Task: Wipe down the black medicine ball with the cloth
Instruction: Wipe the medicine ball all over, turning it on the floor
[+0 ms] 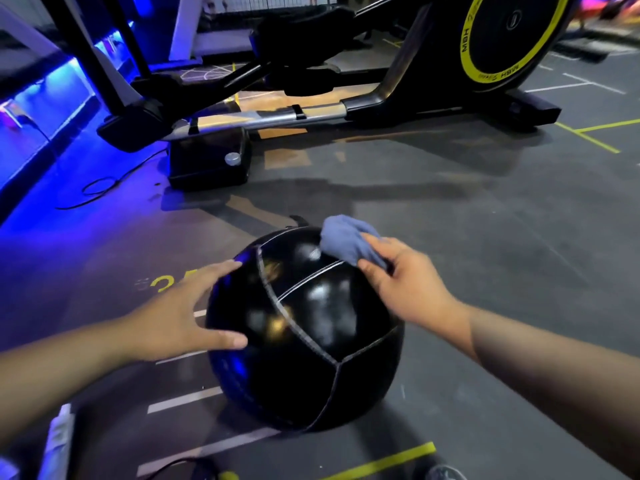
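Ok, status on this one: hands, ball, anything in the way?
Left hand open, resting on the medicine ball. Right hand pinching the cloth on the ball's top. Nothing blocking; elliptical trainer stands behind.

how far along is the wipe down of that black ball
Under way. The right hand pinches the cloth against the upper far side of the medicine ball; the left hand rests with spread fingers on its left side, steadying it. Smeary sheen on the top panels may mean they are wiped, though that is unsure. The lower panels and the underside on the floor seem left.
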The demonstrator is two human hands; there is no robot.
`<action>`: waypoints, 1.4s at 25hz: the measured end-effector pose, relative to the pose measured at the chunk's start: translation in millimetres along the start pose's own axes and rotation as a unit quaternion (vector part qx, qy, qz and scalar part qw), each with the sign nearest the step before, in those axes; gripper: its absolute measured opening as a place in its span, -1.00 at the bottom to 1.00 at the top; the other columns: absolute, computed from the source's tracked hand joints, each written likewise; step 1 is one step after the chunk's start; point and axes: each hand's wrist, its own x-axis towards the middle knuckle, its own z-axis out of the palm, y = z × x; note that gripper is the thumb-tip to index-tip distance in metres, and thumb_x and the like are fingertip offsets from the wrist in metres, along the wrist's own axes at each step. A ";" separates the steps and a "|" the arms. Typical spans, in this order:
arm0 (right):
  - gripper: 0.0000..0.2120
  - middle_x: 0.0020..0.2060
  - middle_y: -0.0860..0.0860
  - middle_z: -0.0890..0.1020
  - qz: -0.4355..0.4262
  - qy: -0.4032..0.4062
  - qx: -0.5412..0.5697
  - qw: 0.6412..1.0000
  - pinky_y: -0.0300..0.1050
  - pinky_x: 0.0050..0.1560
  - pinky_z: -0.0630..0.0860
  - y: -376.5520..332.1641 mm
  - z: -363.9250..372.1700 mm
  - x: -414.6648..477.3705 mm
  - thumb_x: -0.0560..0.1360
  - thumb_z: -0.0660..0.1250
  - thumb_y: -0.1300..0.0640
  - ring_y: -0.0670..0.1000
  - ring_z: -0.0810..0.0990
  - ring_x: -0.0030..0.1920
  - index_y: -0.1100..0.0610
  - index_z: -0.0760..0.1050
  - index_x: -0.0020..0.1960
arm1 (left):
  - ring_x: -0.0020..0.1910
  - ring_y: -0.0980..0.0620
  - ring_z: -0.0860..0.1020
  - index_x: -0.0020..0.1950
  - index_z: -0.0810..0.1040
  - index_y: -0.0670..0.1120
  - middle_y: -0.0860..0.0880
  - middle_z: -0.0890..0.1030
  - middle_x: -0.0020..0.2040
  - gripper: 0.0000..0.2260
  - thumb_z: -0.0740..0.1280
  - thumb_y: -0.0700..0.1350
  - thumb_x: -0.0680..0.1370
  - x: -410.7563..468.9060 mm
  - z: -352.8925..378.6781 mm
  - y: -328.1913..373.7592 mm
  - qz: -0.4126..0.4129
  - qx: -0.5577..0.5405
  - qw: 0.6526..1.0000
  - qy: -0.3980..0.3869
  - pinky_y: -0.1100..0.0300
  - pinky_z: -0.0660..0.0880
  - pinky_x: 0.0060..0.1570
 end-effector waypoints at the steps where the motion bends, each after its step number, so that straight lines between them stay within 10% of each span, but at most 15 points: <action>1: -0.64 0.12 0.01 0.64 0.047 0.005 -0.009 0.999 -0.39 0.14 0.34 5.4 -5.4 8.8 0.50 0.37 0.14 0.02 0.58 0.19 -0.02 0.53 0.29 | 0.50 0.35 0.11 0.49 0.07 0.39 0.34 0.11 0.53 0.03 0.50 0.46 0.12 2.0 2.4 2.3 0.008 0.030 0.999 -0.035 0.14 0.18 0.49; 6: -0.73 0.10 -0.03 0.66 0.158 0.050 -0.009 0.986 -0.22 0.11 0.41 15.6 -16.3 17.8 0.52 0.32 0.08 0.03 0.58 0.16 -0.05 0.56 0.22 | 0.51 0.27 0.14 0.55 0.04 0.27 0.24 0.12 0.57 0.16 0.57 0.38 0.08 37.9 14.6 28.5 0.022 0.049 0.999 0.003 0.24 0.16 0.45; 11: -0.58 0.22 0.11 0.59 -0.180 -0.016 -0.213 0.960 0.07 0.27 0.44 -22.0 8.0 -30.4 0.45 0.27 0.06 0.17 0.52 0.26 -0.02 0.53 0.31 | 0.38 0.10 0.41 0.49 0.20 0.07 0.12 0.37 0.43 0.19 0.52 0.44 -0.05 67.9 35.8 51.1 0.035 0.032 0.997 0.063 0.08 0.39 0.35; 19: -0.57 0.21 0.09 0.59 -0.265 -0.076 -0.316 0.908 0.18 0.30 0.39 -19.8 -13.0 -11.7 0.46 0.27 -0.06 0.19 0.50 0.28 -0.06 0.52 0.31 | 0.58 0.01 -0.14 0.49 -0.38 0.29 0.02 -0.30 0.59 0.20 0.35 0.56 0.13 74.7 24.9 41.6 0.034 0.211 0.973 -0.092 -0.35 -0.23 0.46; 27: -0.68 0.08 -0.05 0.67 0.031 -0.122 -0.174 0.977 -0.17 0.10 0.46 -6.4 -22.8 85.3 0.47 0.31 -0.02 0.06 0.60 0.13 -0.19 0.54 0.21 | 0.56 0.09 0.03 0.60 -0.19 0.11 0.15 0.05 0.60 0.24 0.50 0.42 0.16 53.5 51.2 65.2 0.075 0.143 0.987 0.008 0.38 0.01 0.36; 31: -0.68 0.04 0.02 0.65 -0.089 -0.076 -0.152 0.981 -0.06 0.19 0.50 -18.9 -14.2 47.8 0.44 0.34 0.03 0.06 0.61 0.08 -0.06 0.59 0.19 | 0.56 0.02 -0.23 0.58 -0.28 0.00 0.06 -0.30 0.58 0.41 0.48 0.49 0.03 58.3 61.0 55.4 -0.002 0.135 0.991 -0.014 -0.06 -0.21 0.54; 35: -0.57 0.19 0.14 0.60 -0.244 -0.113 -0.246 0.931 -0.03 0.29 0.42 -31.5 -15.9 -19.8 0.42 0.29 -0.01 0.15 0.54 0.25 -0.03 0.54 0.28 | 0.50 0.21 -0.21 0.53 -0.40 -0.06 0.12 -0.28 0.55 0.44 0.53 0.41 0.06 56.1 71.7 50.8 0.001 0.108 0.994 -0.028 0.02 -0.25 0.53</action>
